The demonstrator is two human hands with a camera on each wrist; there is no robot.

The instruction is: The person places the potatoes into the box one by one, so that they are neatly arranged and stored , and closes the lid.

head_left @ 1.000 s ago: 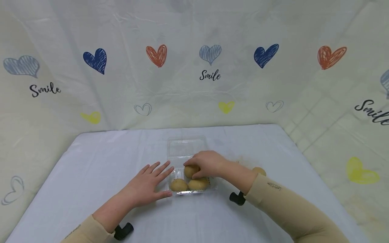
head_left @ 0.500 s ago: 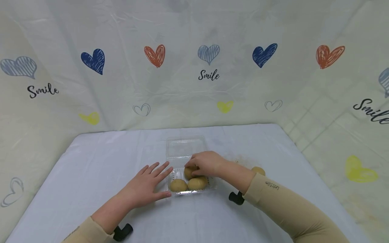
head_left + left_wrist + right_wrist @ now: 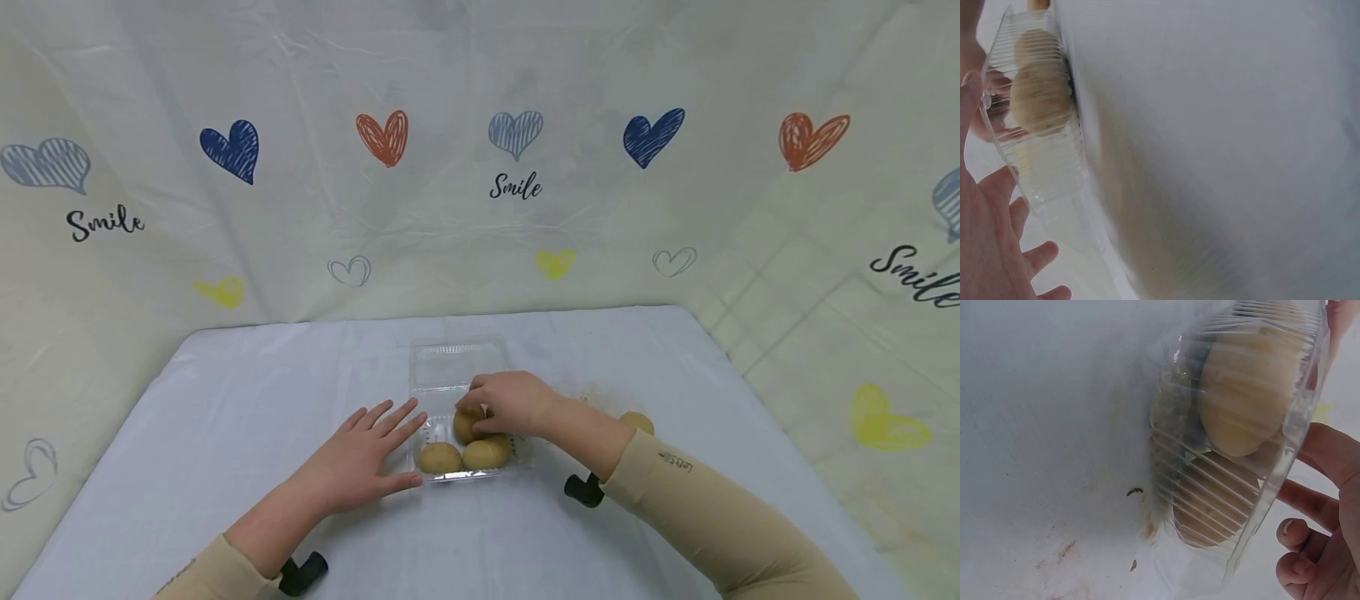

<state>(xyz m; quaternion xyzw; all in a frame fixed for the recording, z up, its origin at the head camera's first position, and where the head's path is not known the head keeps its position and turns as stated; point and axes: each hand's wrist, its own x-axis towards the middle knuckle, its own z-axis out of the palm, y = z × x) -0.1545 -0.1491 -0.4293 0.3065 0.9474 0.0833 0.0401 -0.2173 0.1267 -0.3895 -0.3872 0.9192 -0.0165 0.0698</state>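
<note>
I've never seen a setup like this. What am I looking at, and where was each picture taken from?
There is no machine here: a person works with two bare hands. The wide picture comes from a head camera looking forward and down; the two close ones come from a camera on each wrist. On the white-covered table stands an open clear plastic container with what look like potatoes inside; another potato lies to its right, partly hidden by the right sleeve. The right hand grips one potato in the container. The left hand spreads its fingers at the container's left side, holding nothing.
</note>
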